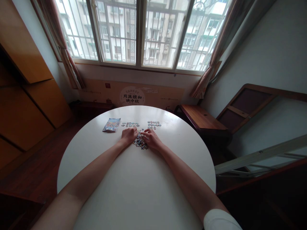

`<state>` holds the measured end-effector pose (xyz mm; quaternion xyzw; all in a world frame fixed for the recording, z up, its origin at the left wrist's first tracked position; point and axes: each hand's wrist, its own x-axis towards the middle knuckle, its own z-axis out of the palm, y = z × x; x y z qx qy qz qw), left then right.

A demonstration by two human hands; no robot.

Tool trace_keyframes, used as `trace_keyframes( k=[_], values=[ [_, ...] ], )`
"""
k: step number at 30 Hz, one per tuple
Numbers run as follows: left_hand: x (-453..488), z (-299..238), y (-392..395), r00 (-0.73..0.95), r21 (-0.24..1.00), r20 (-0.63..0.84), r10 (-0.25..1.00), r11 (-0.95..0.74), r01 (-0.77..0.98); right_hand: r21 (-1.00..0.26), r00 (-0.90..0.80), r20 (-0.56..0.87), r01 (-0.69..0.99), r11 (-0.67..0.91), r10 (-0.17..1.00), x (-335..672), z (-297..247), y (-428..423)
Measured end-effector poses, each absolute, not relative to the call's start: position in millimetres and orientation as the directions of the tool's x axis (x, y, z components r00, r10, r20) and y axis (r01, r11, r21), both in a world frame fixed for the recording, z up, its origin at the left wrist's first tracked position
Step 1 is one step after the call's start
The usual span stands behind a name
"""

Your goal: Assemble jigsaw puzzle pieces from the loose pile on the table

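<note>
A small heap of loose jigsaw puzzle pieces point(141, 143) lies on the white round table point(134, 191). My left hand point(129, 134) is at the heap's left edge, its fingers curled closed; whatever they may hold is hidden. From the right, my right hand point(151, 139) reaches over the upper part of the heap, fingers stretched out and touching the pieces. Beyond my left hand are spaced-out rows of puzzle pieces point(130, 124). Another group of laid-out pieces point(154, 125) lies beyond my right hand.
A colourful printed packet or picture sheet point(111, 125) lies left of the rows. Past the table's far edge are a wooden bench point(203, 117) and a printed panel point(96, 92) under the barred window. Orange cabinets point(45, 105) stand at the left.
</note>
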<state>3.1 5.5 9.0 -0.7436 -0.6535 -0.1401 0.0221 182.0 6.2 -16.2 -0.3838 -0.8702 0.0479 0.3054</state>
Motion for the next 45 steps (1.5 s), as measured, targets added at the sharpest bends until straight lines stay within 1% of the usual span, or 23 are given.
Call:
trace_keyframes(
  k=[5,12,16,22,24,30,36,45],
  values=[
    [3.1,8.6,5.4,0.113,0.142,0.248,0.962,-0.152,0.978,-0.323,-0.514,0.500,0.636,0.701,0.697,181.2,-15.5,4.9],
    [3.9,9.4,4.4,0.092,0.152,0.233,0.968,-0.130,0.980,-0.417,-0.467,0.507,0.603,0.680,0.725,180.9,-17.1,6.7],
    [4.4,10.5,3.8,0.091,0.156,0.225,0.970,-0.129,0.979,-0.493,-0.427,0.498,0.576,0.652,0.755,181.1,-16.1,6.4],
    [3.5,9.4,4.9,0.106,0.141,0.246,0.963,-0.143,0.980,-0.679,-0.343,0.437,0.480,0.555,0.832,182.8,-11.5,7.2],
    [3.5,9.7,4.9,0.112,0.137,0.251,0.962,-0.150,0.979,-0.718,-0.318,0.428,0.448,0.532,0.846,183.6,-11.3,9.1],
    [5.3,12.2,2.8,0.076,0.161,0.217,0.973,-0.112,0.980,-0.731,-0.288,0.445,0.431,0.529,0.848,183.8,-12.6,12.4],
    [4.7,11.5,3.2,0.097,0.135,0.234,0.967,-0.131,0.982,-0.747,-0.274,0.433,0.423,0.512,0.859,182.3,-13.8,12.2],
    [3.4,9.5,4.6,0.118,0.134,0.245,0.962,-0.154,0.979,-0.717,-0.270,0.430,0.477,0.508,0.861,183.2,-11.9,9.9]
  ],
)
